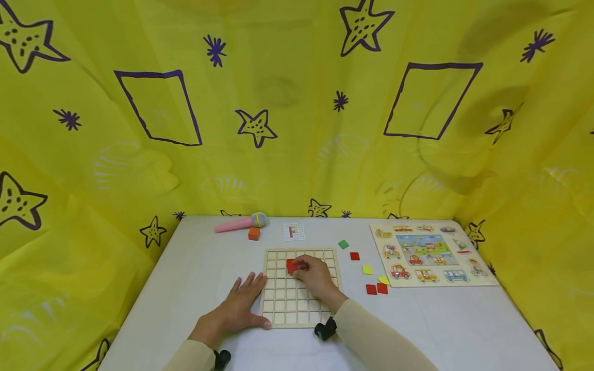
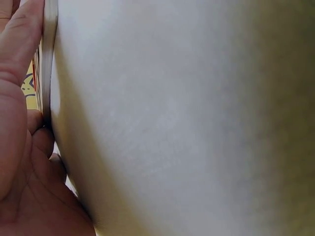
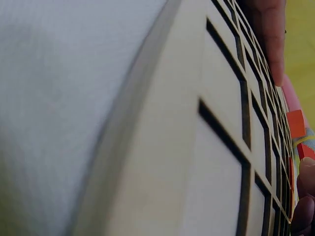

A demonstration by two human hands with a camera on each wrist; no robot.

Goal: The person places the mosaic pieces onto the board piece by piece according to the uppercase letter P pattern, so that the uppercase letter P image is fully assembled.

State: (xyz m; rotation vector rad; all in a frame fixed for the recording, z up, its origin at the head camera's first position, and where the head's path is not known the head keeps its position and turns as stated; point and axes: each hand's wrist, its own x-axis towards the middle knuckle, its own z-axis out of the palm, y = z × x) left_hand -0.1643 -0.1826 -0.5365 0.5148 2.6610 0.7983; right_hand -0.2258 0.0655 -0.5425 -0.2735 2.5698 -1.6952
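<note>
Hands: the left [image 1: 238,306], fingers extended, lies at the board's [image 1: 291,305] left edge, apparently to steady it; the right [image 1: 317,276] pinches a red tile [image 1: 291,265], a grip suited to precise placing. This tile is at the right fingertips, forward-right of the left hand; loose tiles [image 1: 371,289] lie right of both, presumably for easy reach.

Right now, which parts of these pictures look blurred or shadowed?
Head view: brightly lit, grid board fairly clear; left wrist view: tabletop soft, with a shadow beside the left hand; right wrist view: the grid board's near edge blurred.
</note>
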